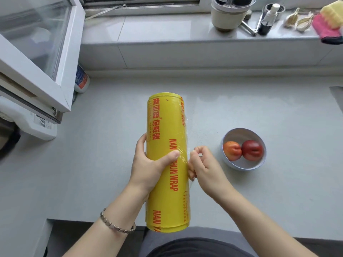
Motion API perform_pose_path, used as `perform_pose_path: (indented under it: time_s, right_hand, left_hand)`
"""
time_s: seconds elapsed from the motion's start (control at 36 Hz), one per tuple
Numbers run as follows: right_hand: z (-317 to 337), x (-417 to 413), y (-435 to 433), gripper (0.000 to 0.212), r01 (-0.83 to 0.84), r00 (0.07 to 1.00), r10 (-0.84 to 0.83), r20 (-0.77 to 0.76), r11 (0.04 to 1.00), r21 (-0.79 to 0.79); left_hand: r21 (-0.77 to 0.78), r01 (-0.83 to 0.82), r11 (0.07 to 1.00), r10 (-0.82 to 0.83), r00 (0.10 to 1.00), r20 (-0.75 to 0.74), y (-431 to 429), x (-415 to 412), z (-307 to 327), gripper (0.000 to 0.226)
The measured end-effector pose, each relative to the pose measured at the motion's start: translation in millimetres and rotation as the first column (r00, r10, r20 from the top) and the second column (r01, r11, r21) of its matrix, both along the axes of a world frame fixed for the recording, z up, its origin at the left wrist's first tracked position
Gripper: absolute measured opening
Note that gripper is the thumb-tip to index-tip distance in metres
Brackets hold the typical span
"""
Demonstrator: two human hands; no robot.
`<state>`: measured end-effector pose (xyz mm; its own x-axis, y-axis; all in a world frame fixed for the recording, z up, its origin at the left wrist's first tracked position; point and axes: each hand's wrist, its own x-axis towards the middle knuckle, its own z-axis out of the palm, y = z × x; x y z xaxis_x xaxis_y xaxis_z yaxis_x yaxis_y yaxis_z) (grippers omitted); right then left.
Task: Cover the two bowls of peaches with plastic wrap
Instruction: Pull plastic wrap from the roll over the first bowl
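Observation:
A big yellow roll of plastic wrap [166, 130] with red lettering is held lengthwise over the grey counter [111, 145]. My left hand [148, 164] grips its left side, thumb across the front. At the roll's right edge my right hand [204, 164] pinches the loose clear film, fingers closed on it. A white bowl [243, 166] with two red-orange peaches [243, 150] stands to the right of my right hand, uncovered. Only one bowl is in view.
An open window sash [37, 52] juts over the counter's left side, with a white bottle [81, 80] below it. The sill holds a blender jug [230, 13], a spray bottle [268, 19], garlic [298, 20] and cloths [330, 21].

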<state>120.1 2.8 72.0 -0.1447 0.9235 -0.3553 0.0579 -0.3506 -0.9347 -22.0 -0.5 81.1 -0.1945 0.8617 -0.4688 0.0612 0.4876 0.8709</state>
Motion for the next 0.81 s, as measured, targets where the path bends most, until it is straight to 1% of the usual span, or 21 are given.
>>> perform_pose_path:
  time_s: [0.06,0.11,0.17,0.22,0.28,0.33,0.42,0.47,0.53,0.58,0.64,0.69,0.72,0.75,0.81]
  right_hand:
    - [-3,1,-1,0.018,-0.046,0.999,0.046,-0.011,0.998,-0.040]
    - [-4,7,-2,0.023,-0.098,0.995,0.096,-0.023,0.990,-0.101]
    - [-1,13,-3,0.028,-0.153,0.988,0.154,0.002,0.981,-0.122]
    - [3,18,-6,0.033,-0.208,0.977,0.212,0.032,0.973,-0.096]
    - [5,22,-11,0.040,-0.220,0.974,0.222,0.043,0.975,-0.039]
    - [5,24,-14,0.041,-0.196,0.980,0.196,0.041,0.981,0.002]
    - [7,22,-14,0.027,-0.158,0.987,0.157,0.019,0.987,0.040]
    - [8,17,-14,0.025,-0.123,0.992,0.125,-0.032,0.991,0.046]
    - [8,13,-12,0.026,-0.053,0.996,0.056,-0.074,0.998,0.035]
    - [6,10,-8,0.027,0.026,0.999,-0.024,-0.041,0.998,0.055]
    - [3,9,-6,0.032,0.085,0.995,-0.090,0.032,0.987,0.138]
    - [2,9,-5,0.042,0.107,0.988,-0.130,0.084,0.965,0.238]
    - [2,10,-4,0.045,0.105,0.986,-0.136,0.095,0.954,0.281]
    - [3,11,-4,0.045,0.105,0.985,-0.141,0.096,0.944,0.314]
    - [5,14,0,0.040,0.117,0.986,-0.150,0.071,0.930,0.349]
  left_hand:
    - [0.014,-0.003,1.000,0.004,1.000,-0.029,1,3,0,0.100]
    - [0.020,-0.017,1.000,0.017,0.999,-0.038,2,4,0,0.101]
    - [0.016,-0.029,0.999,0.030,0.999,-0.034,3,6,1,0.101]
    - [0.012,-0.036,0.999,0.036,0.999,-0.036,5,7,1,0.102]
    - [0.016,-0.048,0.999,0.048,0.998,-0.038,9,7,4,0.105]
    - [0.019,-0.056,0.998,0.057,0.998,-0.032,13,6,7,0.107]
    - [0.005,-0.058,0.998,0.058,0.998,-0.012,19,8,11,0.106]
    - [-0.014,-0.071,0.997,0.071,0.997,0.029,22,10,12,0.103]
    - [-0.030,-0.089,0.996,0.091,0.994,0.053,23,13,10,0.102]
    - [-0.025,-0.110,0.994,0.111,0.993,0.043,23,17,8,0.104]
    - [-0.011,-0.111,0.994,0.112,0.993,0.036,22,20,7,0.105]
    - [0.007,-0.089,0.996,0.088,0.992,0.090,21,21,9,0.097]
    - [0.008,-0.068,0.998,0.066,0.986,0.151,21,19,11,0.092]
    - [0.002,-0.039,0.999,0.038,0.972,0.231,22,16,12,0.089]
    - [-0.005,0.045,0.999,-0.039,0.925,0.377,22,8,14,0.094]
